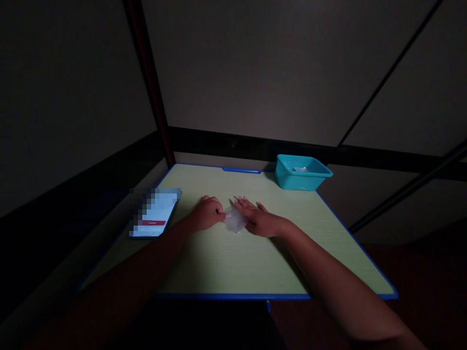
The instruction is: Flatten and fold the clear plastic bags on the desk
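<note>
A small translucent plastic bag (236,221) lies on the table between my two hands. My left hand (208,214) is closed, its thumb and finger pinching the bag's left edge. Stretched out over the bag's upper right part is my right hand (258,218), palm down with the fingers extended and partly apart. It covers that side of the bag, so the edge there is hidden. Whether anything is inside the bag I cannot tell.
The light wood-coloured table (233,267) has a blue rim. On its left lies a lit tablet (155,214), partly blurred. A turquoise plastic basket (301,181) stands at the back right corner with something pale inside. Panelled walls rise behind and to the left.
</note>
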### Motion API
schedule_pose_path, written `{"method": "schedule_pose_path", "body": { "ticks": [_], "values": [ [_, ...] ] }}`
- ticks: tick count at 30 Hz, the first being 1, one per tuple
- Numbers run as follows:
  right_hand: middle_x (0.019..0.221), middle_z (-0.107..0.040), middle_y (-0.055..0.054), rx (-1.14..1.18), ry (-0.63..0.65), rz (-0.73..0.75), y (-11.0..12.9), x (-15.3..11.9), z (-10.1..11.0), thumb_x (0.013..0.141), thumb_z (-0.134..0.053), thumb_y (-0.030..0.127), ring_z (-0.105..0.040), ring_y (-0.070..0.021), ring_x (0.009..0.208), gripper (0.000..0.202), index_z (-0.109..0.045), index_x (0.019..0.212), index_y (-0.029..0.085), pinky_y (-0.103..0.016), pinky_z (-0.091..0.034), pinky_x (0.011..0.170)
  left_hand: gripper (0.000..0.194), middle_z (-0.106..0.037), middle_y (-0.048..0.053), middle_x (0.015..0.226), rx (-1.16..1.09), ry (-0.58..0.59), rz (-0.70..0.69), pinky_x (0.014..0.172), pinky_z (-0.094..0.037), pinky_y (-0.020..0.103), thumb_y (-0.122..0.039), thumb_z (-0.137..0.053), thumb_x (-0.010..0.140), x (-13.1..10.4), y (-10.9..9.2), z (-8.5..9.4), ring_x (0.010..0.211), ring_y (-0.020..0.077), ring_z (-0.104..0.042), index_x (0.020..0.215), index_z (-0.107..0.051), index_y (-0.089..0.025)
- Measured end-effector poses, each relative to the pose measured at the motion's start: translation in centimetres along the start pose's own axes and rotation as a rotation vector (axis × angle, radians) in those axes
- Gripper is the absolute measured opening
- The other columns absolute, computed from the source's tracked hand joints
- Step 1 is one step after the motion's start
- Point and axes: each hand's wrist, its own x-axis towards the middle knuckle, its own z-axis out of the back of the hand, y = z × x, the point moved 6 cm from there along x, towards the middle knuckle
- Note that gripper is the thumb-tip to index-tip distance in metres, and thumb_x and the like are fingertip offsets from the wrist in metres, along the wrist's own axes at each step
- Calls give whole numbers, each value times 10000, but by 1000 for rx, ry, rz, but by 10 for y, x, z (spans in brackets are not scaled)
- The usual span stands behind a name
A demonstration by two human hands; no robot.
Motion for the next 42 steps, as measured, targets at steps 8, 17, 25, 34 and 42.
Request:
{"method": "schedule_pose_path", "body": {
  "ticks": [8, 17, 25, 34, 42],
  "values": [
    [1525, -8, -91, 104, 34, 89, 6, -8, 16, 869, -489, 391, 7, -267, 1387, 719, -99, 1462, 273, -606, -75, 1039, 124, -634, 13, 730, 27, -26, -37, 800, -360, 287, -244, -620, 737, 0, -1, 1, 788, 161, -551, 632, -601, -180],
    [1522, -75, -78, -70, -83, 34, 13, 5, -7, 945, -272, 351, -62, -208, 1392, 598, -6, 1467, 229, -582, -39, 1062, 92, -620, 13, 737, 62, -23, -34, 810, -369, 293, -187, -608, 736, 1, -2, 1, 797, 165, -543, 647, -586, -178],
    [1519, -46, -93, -133, -9, 2, 19, 4, -12, 934, -285, 417, 2, -247, 1392, 631, -39, 1470, 191, -616, 19, 1045, 122, -583, 21, 707, 101, -59, -22, 764, -384, 315, -173, -586, 737, 0, -8, 7, 762, 183, -513, 627, -535, -185],
    [1512, -37, -145, -86, -39, -13, 16, 4, -10, 900, -347, 506, 7, -239, 1393, 757, -35, 1464, 109, -585, 9, 1061, 56, -531, 35, 778, 38, -147, -183, 715, -391, 307, -166, -517, 777, -10, -46, 28, 797, 196, -485, 740, -483, -191],
    [1513, -51, -147, -96, -60, -47, 12, 4, -8, 905, -345, 482, -9, -244, 1394, 746, -10, 1465, 120, -590, 15, 1054, 109, -536, 37, 787, 136, -83, -57, 717, -384, 323, -175, -580, 756, -8, -23, 13, 799, 214, -485, 778, -475, -192]
  ]
}}
